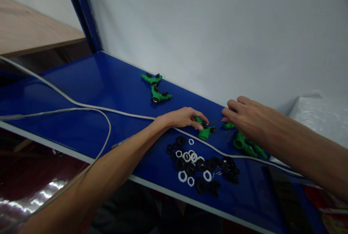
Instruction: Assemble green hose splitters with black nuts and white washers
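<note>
My left hand (pixel 187 118) is closed around a green Y-shaped hose splitter (pixel 204 133) with black valve knobs, steadying it on the blue table. My right hand (pixel 241 116) is closed on what looks like a thin screwdriver (pixel 216 120). Its shaft points left at a knob of the splitter, while its handle is hidden in the fingers. Below my right hand lie more green splitter bodies (pixel 240 142), partly covered by it. In front of my left hand are black round caps (pixel 191 168), white ring washers (pixel 182 176) and a few tiny screws (pixel 218 173).
Two green splitters with black knobs (pixel 156 89) lie near the wall at the back. A white cable (pixel 130 114) crosses the blue table (pixel 92 132), passing under my left arm. Small black parts (pixel 231 170) are heaped at right. A plastic-wrapped bundle (pixel 312 118) stands by the wall.
</note>
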### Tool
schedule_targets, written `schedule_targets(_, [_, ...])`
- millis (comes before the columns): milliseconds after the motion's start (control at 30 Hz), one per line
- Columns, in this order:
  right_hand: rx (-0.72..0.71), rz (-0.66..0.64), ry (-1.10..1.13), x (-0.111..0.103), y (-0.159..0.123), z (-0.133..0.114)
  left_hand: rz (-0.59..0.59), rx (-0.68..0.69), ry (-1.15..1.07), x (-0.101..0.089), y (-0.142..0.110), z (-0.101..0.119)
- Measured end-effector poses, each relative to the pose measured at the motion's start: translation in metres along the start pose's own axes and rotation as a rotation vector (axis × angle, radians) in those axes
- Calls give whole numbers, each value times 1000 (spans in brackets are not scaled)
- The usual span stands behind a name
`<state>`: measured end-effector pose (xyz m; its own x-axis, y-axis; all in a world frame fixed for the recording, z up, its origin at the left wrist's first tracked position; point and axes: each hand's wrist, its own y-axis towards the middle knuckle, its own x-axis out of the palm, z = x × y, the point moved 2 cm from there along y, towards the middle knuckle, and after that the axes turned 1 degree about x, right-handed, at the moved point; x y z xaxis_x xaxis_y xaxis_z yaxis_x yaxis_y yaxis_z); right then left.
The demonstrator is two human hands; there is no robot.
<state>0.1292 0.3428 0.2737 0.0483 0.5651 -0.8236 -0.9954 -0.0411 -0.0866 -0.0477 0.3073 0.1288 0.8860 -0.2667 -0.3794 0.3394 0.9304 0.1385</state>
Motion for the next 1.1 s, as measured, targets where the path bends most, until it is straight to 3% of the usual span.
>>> schedule_targets(333, [57,-18,105,2,1,7,8,13,-52,0,0,1])
schedule_targets(567, [-4,-13,15,9,-4,9,1,14,-3,0,0,0])
schedule_targets(800, [113,-9,200,4,-7,4,9,8,-42,1,1,-2])
schedule_targets(1100, [49,-44,51,7,-4,8,-5,-3,-189,3,1,-1])
